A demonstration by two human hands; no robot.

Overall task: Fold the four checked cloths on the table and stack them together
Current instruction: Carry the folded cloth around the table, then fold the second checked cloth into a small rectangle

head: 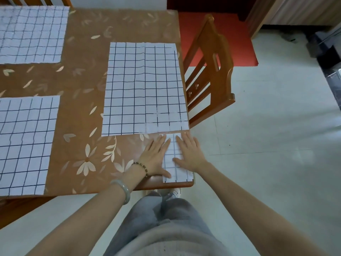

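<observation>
White checked folded cloth [173, 150] at table [83, 80] corner; left hand [156, 156], right hand [190, 154] press it, fingers [162, 143] straight, gripping nothing.

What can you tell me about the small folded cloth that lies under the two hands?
The folded cloth is white with thin dark grid lines and looks like light fabric. It is folded into a narrow rectangle and lies flat at the near right corner of the table, just before a larger unfolded cloth. The left hand and right hand press on it with straight fingers.
</observation>
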